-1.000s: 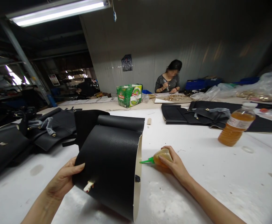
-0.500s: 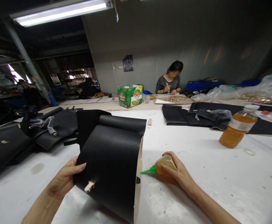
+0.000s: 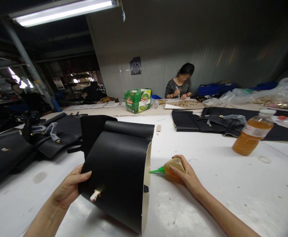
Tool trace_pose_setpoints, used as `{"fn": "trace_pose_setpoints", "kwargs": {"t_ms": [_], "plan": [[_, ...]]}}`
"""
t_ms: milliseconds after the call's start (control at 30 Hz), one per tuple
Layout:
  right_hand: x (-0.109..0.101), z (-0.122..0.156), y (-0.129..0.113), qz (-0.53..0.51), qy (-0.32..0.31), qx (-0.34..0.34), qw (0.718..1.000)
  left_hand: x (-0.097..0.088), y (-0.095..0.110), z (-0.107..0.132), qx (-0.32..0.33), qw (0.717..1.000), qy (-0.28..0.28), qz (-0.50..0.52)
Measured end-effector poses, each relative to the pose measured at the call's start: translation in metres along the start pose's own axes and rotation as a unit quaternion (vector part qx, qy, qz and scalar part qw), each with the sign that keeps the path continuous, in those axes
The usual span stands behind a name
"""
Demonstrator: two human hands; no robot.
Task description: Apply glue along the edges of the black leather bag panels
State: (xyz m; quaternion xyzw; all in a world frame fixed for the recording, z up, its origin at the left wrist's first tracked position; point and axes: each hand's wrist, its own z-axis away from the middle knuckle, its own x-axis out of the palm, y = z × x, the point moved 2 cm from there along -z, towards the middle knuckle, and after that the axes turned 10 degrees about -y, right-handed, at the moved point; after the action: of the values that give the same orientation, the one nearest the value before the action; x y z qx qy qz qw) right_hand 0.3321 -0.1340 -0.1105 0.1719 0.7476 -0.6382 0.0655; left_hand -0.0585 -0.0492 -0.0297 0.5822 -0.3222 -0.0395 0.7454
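Head view, green tapered plastic nozzle (image 3: 156, 171): pointing left, right up at the pale inner face (image 3: 146, 204) of the curved black leather-like panel (image 3: 116, 168); touching or just short, can't tell.
Squat translucent squeeze bottle of amber liquid (image 3: 173, 166): lying long-ways left to right, nearly level, just right of the panel.
Right hand (image 3: 187, 172): pinching the bottle between thumb and fingers; nearer of the two to that pale side.
Left hand (image 3: 69, 186): clamped on the panel's left end, thumb on top, well apart from the nozzle.
White tabletop (image 3: 195, 210): spotted and scuffed, bearing a ribbed clear plastic bottle of amber liquid (image 3: 254, 133) over to the right.
Room: lit by a white fluorescent tube (image 3: 67, 13), backed by a grey wall (image 3: 158, 39); shared with a co-worker (image 3: 178, 88) across the way.
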Motion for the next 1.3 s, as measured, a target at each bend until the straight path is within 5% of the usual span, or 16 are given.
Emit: {"fn": "trace_pose_setpoints", "kwargs": {"t_ms": [333,533,900,1067,1300], "plan": [[-0.001,-0.008,0.003,-0.004,0.022,0.005,1.0,-0.004,-0.003,0.0,0.01,1.0,-0.01,0.013],[0.006,0.018,-0.011,-0.042,-0.052,0.025,0.997,-0.005,-0.003,0.001,0.005,1.0,-0.006,0.003],[0.014,0.046,-0.027,-0.075,0.037,0.057,0.995,0.002,-0.008,0.007,-0.015,1.0,0.001,0.014],[0.019,0.055,-0.03,-0.094,0.004,0.059,0.994,0.007,-0.004,0.006,-0.01,1.0,0.006,0.009],[0.017,0.05,-0.028,-0.074,0.033,0.048,0.996,0.005,-0.006,0.005,-0.003,1.0,-0.003,0.007]]}}
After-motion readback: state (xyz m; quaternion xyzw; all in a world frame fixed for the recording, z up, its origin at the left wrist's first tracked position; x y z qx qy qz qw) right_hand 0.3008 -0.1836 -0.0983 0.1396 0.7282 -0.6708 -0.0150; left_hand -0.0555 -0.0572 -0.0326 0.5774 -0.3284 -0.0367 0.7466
